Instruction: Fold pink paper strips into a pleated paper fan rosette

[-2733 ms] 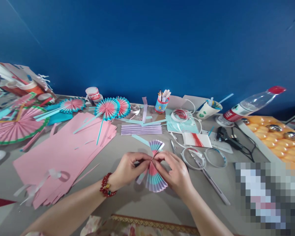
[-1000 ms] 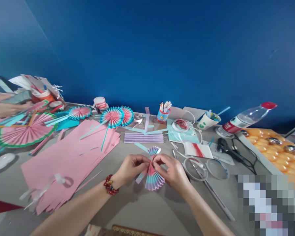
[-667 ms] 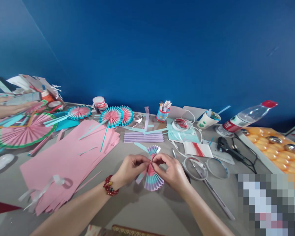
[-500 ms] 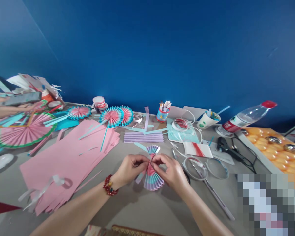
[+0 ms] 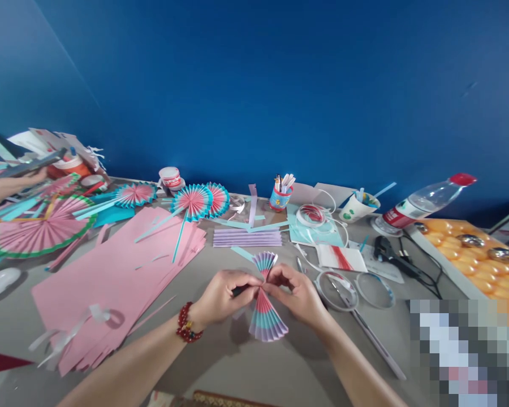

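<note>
Swinging nearer the body and a touch right, the lower half of the fan [image 5: 268,325] has shifted since the last look, and far off to the left the other person's hand [image 5: 8,187] has tipped its dark slab [image 5: 30,164]. Both hands are at it now, the left hand [image 5: 220,297] and the right hand [image 5: 303,294] each pinched down, thumb against forefinger, on the fan's narrow waist, between them and just above the desk [image 5: 233,373]. Light stuff, this, I'd judge: pleated paper, stiff along each fold, springy across them, easily crushed or torn. That gathered waist looks the sound place to grip; squeeze the flared edges and they'd likely crumple. Now the hidden bits: fingertips cover the very centre, so no telling what binds it. Something black [image 5: 239,290] peeks from under the left fingers, unreadable. Beyond the right forearm, a corner is blurred into blocks, and that other person's arm is cut off by the edge.
</note>
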`<act>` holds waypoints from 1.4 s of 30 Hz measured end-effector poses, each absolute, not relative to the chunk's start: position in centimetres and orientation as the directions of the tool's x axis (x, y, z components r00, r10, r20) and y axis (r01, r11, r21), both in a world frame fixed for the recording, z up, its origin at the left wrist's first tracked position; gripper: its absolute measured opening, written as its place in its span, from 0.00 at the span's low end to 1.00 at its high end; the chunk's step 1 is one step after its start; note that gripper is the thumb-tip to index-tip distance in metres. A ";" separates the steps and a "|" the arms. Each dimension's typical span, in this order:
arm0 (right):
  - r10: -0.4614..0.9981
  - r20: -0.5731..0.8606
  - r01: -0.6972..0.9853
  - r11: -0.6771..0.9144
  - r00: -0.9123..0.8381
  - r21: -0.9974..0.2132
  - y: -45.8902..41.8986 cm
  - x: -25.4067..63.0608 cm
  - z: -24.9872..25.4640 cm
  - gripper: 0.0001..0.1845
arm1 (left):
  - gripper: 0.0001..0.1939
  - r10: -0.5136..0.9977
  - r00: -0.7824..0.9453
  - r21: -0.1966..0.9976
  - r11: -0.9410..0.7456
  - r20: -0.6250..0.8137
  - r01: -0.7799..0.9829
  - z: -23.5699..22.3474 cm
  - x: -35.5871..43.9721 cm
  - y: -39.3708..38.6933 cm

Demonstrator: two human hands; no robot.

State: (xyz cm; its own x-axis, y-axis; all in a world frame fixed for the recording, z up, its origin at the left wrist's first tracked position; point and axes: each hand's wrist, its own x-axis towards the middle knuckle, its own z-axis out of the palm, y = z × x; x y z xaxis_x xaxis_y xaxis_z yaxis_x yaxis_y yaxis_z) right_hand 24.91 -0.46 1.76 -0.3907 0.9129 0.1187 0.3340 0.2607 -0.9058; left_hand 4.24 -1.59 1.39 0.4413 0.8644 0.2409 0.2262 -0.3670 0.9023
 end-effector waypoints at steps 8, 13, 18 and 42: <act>0.889 0.192 0.543 0.412 -0.415 -0.732 -1.3 25.0 2.5 0.08 | 0.10 0.940 0.300 0.941 -0.240 0.164 0.237 0.6 4.8 -1.4; 0.874 0.285 0.603 0.479 -0.393 -0.638 -1.5 24.7 2.2 0.08 | 0.10 0.932 0.302 0.922 -0.284 0.201 0.264 1.0 4.9 -1.7; 0.863 0.331 0.618 0.505 -0.382 -0.603 -1.6 24.2 2.2 0.06 | 0.10 0.922 0.304 0.906 -0.326 0.240 0.272 1.1 4.8 -1.9; 0.880 0.287 0.583 0.467 -0.378 -0.665 -1.8 24.4 2.1 0.05 | 0.11 0.923 0.321 0.915 -0.304 0.213 0.267 1.1 5.0 -2.0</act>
State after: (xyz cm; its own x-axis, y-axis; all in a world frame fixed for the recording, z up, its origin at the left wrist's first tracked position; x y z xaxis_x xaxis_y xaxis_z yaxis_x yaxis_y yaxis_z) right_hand 24.41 -1.83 2.14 -0.3783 0.8802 0.2868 0.5830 0.4672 -0.6647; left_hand 5.00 -1.97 1.09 0.3206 0.9230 0.2127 0.2674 -0.3036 0.9145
